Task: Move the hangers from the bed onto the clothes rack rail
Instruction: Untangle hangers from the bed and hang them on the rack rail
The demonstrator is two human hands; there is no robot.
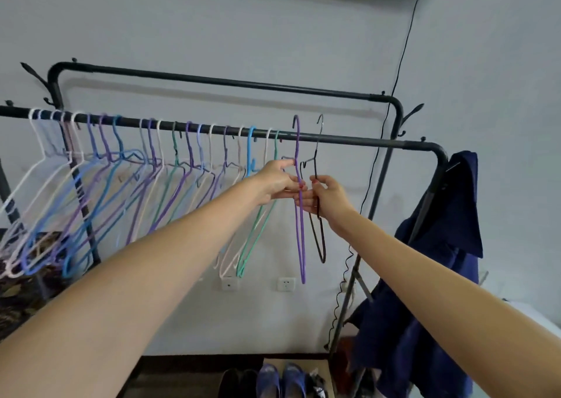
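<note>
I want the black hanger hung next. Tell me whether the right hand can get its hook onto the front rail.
Probably yes. The right hand grips the black hanger, its hook already above the front rail, and the rail to the right of the purple hanger is bare.

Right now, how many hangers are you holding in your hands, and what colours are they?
purple hanger, in the left hand: 1
black hanger, in the right hand: 1
Total: 2
</note>
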